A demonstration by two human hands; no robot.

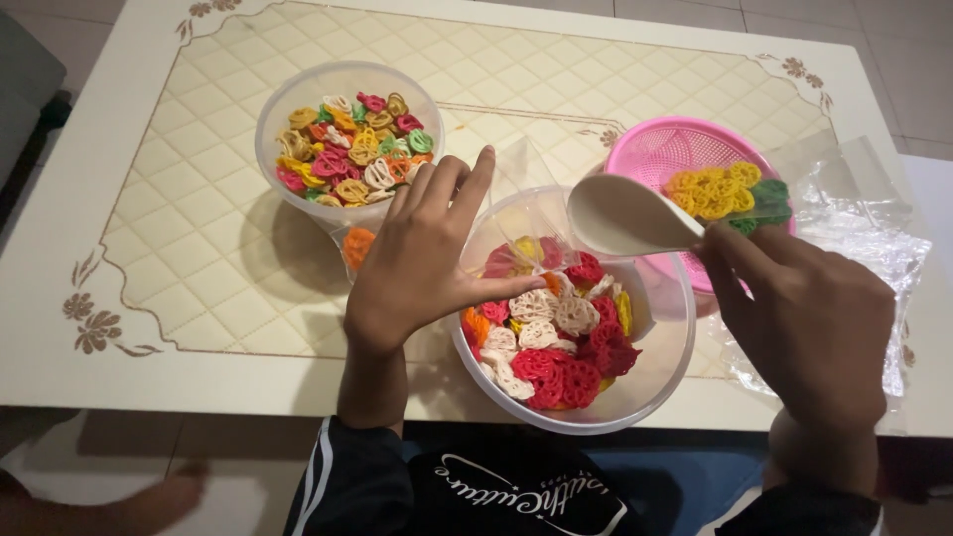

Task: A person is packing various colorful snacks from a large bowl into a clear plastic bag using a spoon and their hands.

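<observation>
My left hand (427,258) rests on the rim of a clear plastic bowl (650,387) and pinches a small clear plastic bag (526,213) held open over it. The bowl holds red, white, yellow and orange flower-shaped crackers (551,342). My right hand (804,318) grips a white plastic spoon (625,216), its scoop tipped toward the bag's mouth above the bowl.
A second clear bowl (298,99) of mixed coloured crackers stands at the back left. A pink strainer basket (655,149) with yellow and green crackers sits at the right, beside crumpled clear plastic wrap (874,238). An orange cracker piece (357,246) lies on the cream patterned table (199,248).
</observation>
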